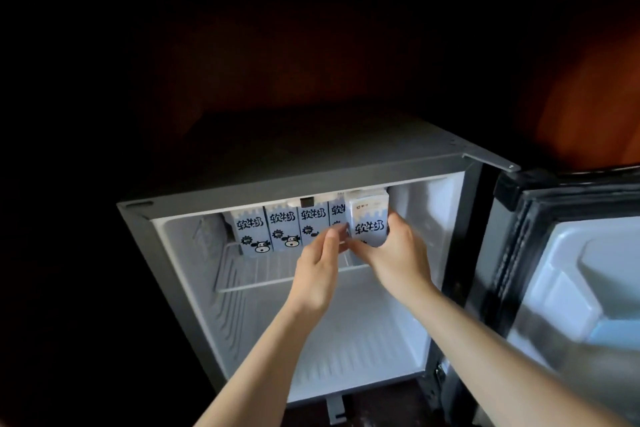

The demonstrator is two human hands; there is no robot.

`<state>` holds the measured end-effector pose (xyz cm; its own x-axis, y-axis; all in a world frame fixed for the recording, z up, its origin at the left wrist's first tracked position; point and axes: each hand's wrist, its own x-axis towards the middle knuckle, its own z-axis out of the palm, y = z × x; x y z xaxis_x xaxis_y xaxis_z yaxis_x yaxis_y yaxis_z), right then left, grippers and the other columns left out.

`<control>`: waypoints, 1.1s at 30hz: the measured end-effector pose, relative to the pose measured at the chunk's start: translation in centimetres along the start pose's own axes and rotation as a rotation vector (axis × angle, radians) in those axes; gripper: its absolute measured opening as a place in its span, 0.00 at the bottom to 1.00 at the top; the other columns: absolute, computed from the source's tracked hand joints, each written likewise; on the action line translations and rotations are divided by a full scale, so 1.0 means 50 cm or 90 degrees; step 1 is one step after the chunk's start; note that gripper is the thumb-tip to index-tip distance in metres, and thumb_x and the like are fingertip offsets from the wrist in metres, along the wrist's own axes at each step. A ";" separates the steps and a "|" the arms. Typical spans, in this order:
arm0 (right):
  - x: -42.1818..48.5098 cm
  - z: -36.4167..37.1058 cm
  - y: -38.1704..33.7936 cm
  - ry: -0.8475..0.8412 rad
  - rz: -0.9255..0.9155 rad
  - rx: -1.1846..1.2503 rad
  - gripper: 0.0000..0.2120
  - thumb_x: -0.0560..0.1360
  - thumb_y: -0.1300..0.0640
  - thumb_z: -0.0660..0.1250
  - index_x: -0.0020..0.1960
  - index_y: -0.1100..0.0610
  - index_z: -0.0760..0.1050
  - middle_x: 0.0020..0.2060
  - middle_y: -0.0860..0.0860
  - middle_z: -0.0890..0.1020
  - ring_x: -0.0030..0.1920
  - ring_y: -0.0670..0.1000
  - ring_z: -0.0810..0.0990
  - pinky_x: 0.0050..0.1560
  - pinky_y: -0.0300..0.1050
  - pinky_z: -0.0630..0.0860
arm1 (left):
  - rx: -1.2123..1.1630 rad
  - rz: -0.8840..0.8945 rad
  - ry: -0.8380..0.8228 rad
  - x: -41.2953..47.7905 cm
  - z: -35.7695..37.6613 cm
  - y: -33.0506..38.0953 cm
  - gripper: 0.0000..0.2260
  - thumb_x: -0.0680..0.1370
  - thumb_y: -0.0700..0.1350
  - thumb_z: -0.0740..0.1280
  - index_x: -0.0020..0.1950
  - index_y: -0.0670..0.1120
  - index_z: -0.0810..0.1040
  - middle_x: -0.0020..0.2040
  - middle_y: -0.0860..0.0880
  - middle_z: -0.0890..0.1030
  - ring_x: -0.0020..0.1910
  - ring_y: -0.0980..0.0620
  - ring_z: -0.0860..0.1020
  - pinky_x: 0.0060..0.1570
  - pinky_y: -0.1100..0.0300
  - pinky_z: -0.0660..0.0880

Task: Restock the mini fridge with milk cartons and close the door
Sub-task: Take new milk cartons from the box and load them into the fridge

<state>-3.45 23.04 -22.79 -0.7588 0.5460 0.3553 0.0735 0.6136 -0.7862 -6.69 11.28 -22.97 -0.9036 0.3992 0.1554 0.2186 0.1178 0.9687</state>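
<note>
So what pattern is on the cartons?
Pale blue cartons with dark lettering and a black-and-white cartoon cow; head view.

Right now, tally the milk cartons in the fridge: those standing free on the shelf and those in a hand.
Cartons standing on the wire shelf, no hand gripping them: 4, the first, second, third and fourth, which is partly hidden.
Cartons in the right hand: 1.
Total: 5

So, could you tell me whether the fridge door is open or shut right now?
Open. The door is swung out to the right, its inner liner facing the camera, and the fridge interior is exposed.
</note>
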 end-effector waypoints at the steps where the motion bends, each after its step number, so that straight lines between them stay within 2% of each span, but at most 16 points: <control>1: 0.005 0.004 0.007 0.004 0.010 -0.004 0.22 0.64 0.45 0.76 0.54 0.50 0.75 0.47 0.48 0.82 0.49 0.53 0.80 0.49 0.51 0.76 | -0.003 -0.005 -0.013 0.006 0.004 -0.007 0.14 0.83 0.48 0.51 0.58 0.54 0.75 0.59 0.52 0.79 0.59 0.56 0.77 0.62 0.59 0.69; 7: 0.034 0.018 0.044 0.017 0.076 -0.040 0.19 0.65 0.44 0.74 0.51 0.51 0.75 0.46 0.48 0.83 0.50 0.54 0.80 0.47 0.49 0.77 | -0.040 -0.033 -0.049 0.032 0.037 -0.034 0.15 0.83 0.46 0.51 0.46 0.57 0.75 0.51 0.57 0.79 0.56 0.60 0.76 0.59 0.65 0.67; 11: 0.052 0.026 0.059 0.024 0.059 -0.044 0.20 0.66 0.44 0.73 0.53 0.53 0.75 0.48 0.50 0.83 0.51 0.56 0.80 0.49 0.53 0.77 | -0.093 -0.040 -0.051 0.047 0.052 -0.040 0.14 0.83 0.46 0.51 0.49 0.55 0.76 0.53 0.55 0.79 0.54 0.64 0.75 0.59 0.67 0.66; 14: 0.059 0.028 0.068 0.026 0.046 -0.024 0.20 0.67 0.45 0.74 0.54 0.53 0.75 0.48 0.50 0.83 0.52 0.55 0.80 0.49 0.53 0.77 | -0.099 -0.037 -0.050 0.054 0.059 -0.042 0.15 0.83 0.45 0.50 0.47 0.56 0.76 0.50 0.59 0.79 0.51 0.68 0.75 0.54 0.71 0.67; 16: 0.058 0.027 0.073 0.027 0.040 0.000 0.20 0.68 0.47 0.73 0.55 0.55 0.74 0.48 0.50 0.83 0.51 0.54 0.80 0.49 0.52 0.76 | -0.077 -0.029 -0.060 0.055 0.065 -0.043 0.16 0.83 0.45 0.50 0.47 0.58 0.75 0.49 0.61 0.78 0.51 0.70 0.74 0.55 0.70 0.66; 17: 0.056 0.025 0.075 0.027 0.034 0.013 0.19 0.70 0.48 0.73 0.55 0.56 0.74 0.48 0.50 0.82 0.50 0.53 0.80 0.49 0.49 0.76 | -0.056 -0.020 -0.065 0.056 0.068 -0.043 0.15 0.83 0.45 0.50 0.48 0.58 0.75 0.50 0.61 0.77 0.51 0.70 0.73 0.55 0.70 0.66; 19: 0.051 0.022 0.081 0.025 0.020 0.041 0.15 0.73 0.52 0.70 0.56 0.57 0.74 0.48 0.49 0.81 0.48 0.50 0.79 0.46 0.41 0.73 | -0.021 0.006 -0.070 0.055 0.077 -0.042 0.14 0.83 0.44 0.51 0.57 0.53 0.75 0.56 0.60 0.75 0.53 0.68 0.72 0.52 0.78 0.64; 21: 0.050 0.019 0.090 0.028 0.005 0.062 0.11 0.75 0.57 0.68 0.56 0.57 0.75 0.48 0.48 0.80 0.47 0.48 0.80 0.43 0.32 0.70 | -0.002 0.016 -0.066 0.056 0.084 -0.035 0.16 0.83 0.43 0.52 0.69 0.46 0.69 0.60 0.60 0.69 0.59 0.66 0.66 0.49 0.84 0.60; 22: 0.051 0.020 0.095 0.029 0.000 0.065 0.10 0.75 0.58 0.67 0.56 0.57 0.76 0.48 0.48 0.80 0.46 0.47 0.80 0.42 0.29 0.69 | 0.005 0.019 -0.066 0.056 0.086 -0.033 0.17 0.83 0.43 0.52 0.72 0.45 0.66 0.60 0.60 0.67 0.60 0.67 0.64 0.48 0.85 0.58; 24: 0.057 0.023 0.104 0.026 -0.008 0.062 0.10 0.75 0.59 0.67 0.56 0.56 0.77 0.50 0.50 0.81 0.46 0.46 0.80 0.44 0.26 0.70 | 0.026 0.032 -0.060 0.058 0.091 -0.033 0.18 0.83 0.42 0.53 0.72 0.43 0.65 0.60 0.62 0.68 0.55 0.73 0.66 0.48 0.85 0.57; 25: 0.060 0.026 0.107 0.026 -0.013 0.060 0.10 0.75 0.60 0.67 0.57 0.56 0.77 0.50 0.50 0.81 0.47 0.46 0.80 0.45 0.28 0.71 | 0.036 0.041 -0.052 0.058 0.093 -0.033 0.17 0.83 0.41 0.53 0.71 0.42 0.66 0.57 0.63 0.68 0.52 0.76 0.67 0.47 0.85 0.58; 26: 0.063 0.028 0.109 0.026 -0.016 0.062 0.11 0.75 0.60 0.67 0.57 0.57 0.77 0.50 0.51 0.81 0.47 0.46 0.80 0.47 0.30 0.72 | 0.052 0.049 -0.041 0.058 0.095 -0.034 0.17 0.83 0.41 0.53 0.70 0.42 0.67 0.56 0.63 0.69 0.51 0.75 0.67 0.48 0.84 0.59; 30: 0.078 0.039 0.109 0.019 -0.013 0.085 0.12 0.75 0.61 0.67 0.58 0.57 0.77 0.49 0.50 0.83 0.48 0.47 0.81 0.51 0.38 0.76 | 0.094 0.039 -0.006 0.064 0.100 -0.048 0.18 0.82 0.43 0.54 0.73 0.45 0.63 0.63 0.52 0.65 0.64 0.58 0.66 0.61 0.72 0.57; 31: 0.082 0.042 0.108 0.023 -0.010 0.087 0.12 0.74 0.61 0.68 0.58 0.58 0.78 0.48 0.50 0.84 0.48 0.47 0.82 0.51 0.37 0.76 | 0.094 0.035 -0.004 0.065 0.101 -0.052 0.19 0.82 0.43 0.54 0.73 0.44 0.63 0.65 0.51 0.65 0.66 0.56 0.66 0.63 0.71 0.58; 33: 0.090 0.049 0.106 0.039 -0.010 0.092 0.11 0.74 0.63 0.68 0.56 0.58 0.79 0.46 0.49 0.84 0.47 0.47 0.82 0.46 0.30 0.74 | 0.094 0.040 0.000 0.065 0.101 -0.058 0.19 0.82 0.42 0.55 0.74 0.44 0.62 0.67 0.49 0.66 0.68 0.55 0.66 0.68 0.65 0.59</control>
<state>-8.05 27.39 -26.59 -0.7181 0.5734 0.3943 -0.0356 0.5356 -0.8437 -8.38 16.83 -26.25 -0.8864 0.4102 0.2143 0.3259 0.2246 0.9183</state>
